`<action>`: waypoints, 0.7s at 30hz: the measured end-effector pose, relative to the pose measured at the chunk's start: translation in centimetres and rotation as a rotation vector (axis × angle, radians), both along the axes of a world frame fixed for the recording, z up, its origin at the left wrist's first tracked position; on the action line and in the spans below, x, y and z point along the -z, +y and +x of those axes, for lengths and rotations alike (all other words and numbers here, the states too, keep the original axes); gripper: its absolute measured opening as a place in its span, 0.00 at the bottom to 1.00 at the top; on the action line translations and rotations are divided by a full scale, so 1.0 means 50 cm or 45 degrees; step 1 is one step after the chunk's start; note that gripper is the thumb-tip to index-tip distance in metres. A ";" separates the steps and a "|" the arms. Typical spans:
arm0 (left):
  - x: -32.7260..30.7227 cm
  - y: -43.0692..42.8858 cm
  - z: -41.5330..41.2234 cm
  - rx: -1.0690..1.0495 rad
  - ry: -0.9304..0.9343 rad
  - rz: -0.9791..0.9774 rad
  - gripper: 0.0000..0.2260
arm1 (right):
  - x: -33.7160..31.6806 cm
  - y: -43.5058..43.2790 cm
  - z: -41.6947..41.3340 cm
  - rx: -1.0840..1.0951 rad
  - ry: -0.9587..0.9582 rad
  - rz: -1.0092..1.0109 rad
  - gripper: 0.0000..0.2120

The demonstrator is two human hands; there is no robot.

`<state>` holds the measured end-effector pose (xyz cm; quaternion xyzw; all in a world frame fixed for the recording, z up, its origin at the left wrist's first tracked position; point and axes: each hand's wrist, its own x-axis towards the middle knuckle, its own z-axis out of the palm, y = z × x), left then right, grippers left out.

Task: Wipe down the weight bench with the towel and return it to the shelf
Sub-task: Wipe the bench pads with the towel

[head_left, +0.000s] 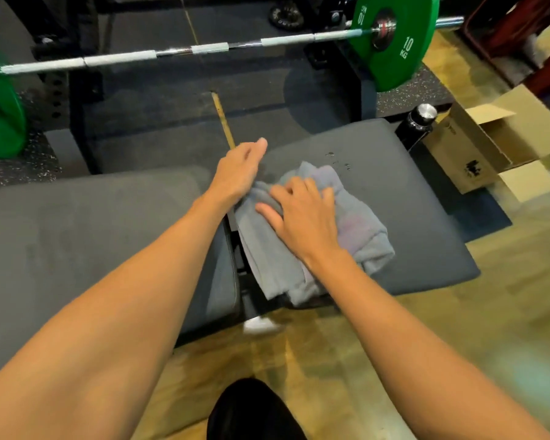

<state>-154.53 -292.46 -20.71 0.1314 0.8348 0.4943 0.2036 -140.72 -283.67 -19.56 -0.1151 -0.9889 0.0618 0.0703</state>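
Right now I see both my bare arms reaching out over the weight bench (426,217), which runs across the view in two dark pads with a narrow gap between them. My right hand (302,214) lies palm-down on the grey towel (356,230), fingers spread a little and pressing the cloth flat against the right-hand pad rather than curled around it. My left hand (238,173) sits at the towel's left edge, just above the gap between the pads; its fingers point away from me and are hidden from this angle, so I cannot tell whether they pinch the cloth or merely rest against it. The towel is bunched and rumpled, lying mostly on the right pad with its near-left part spilling over the gap and off the front edge. A few small wet drops (338,160) show on the pad just beyond the towel. Past the bench a barbell (172,52) crosses the view, with a green plate marked 10 KG (397,42) on its right end and another green plate (0,122) at the far left. A black bottle with a metal cap (418,125) stands just off the right pad's far corner, beside an open cardboard box (496,141) on the floor.
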 end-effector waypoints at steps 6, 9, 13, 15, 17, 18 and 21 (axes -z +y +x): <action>0.003 0.056 0.043 0.184 0.308 -0.334 0.26 | 0.004 0.003 0.184 -0.007 0.107 -0.058 0.18; 0.022 0.063 0.030 0.115 0.241 -0.254 0.25 | 0.009 0.044 0.116 0.029 0.181 -0.138 0.20; 0.046 0.072 -0.012 0.116 0.097 -0.151 0.31 | 0.019 0.128 -0.091 0.132 0.222 -0.122 0.18; 0.050 0.077 -0.020 0.071 0.058 -0.055 0.33 | 0.016 0.162 -0.194 0.135 0.191 -0.088 0.19; 0.044 0.081 -0.016 0.029 0.046 -0.014 0.31 | 0.013 0.179 -0.251 0.129 0.141 -0.049 0.21; 0.039 0.081 -0.013 0.018 0.045 0.002 0.30 | 0.011 0.180 -0.258 0.122 0.138 -0.045 0.21; 0.025 0.074 0.000 -0.001 0.030 -0.011 0.30 | 0.006 0.163 -0.192 0.139 0.144 -0.087 0.19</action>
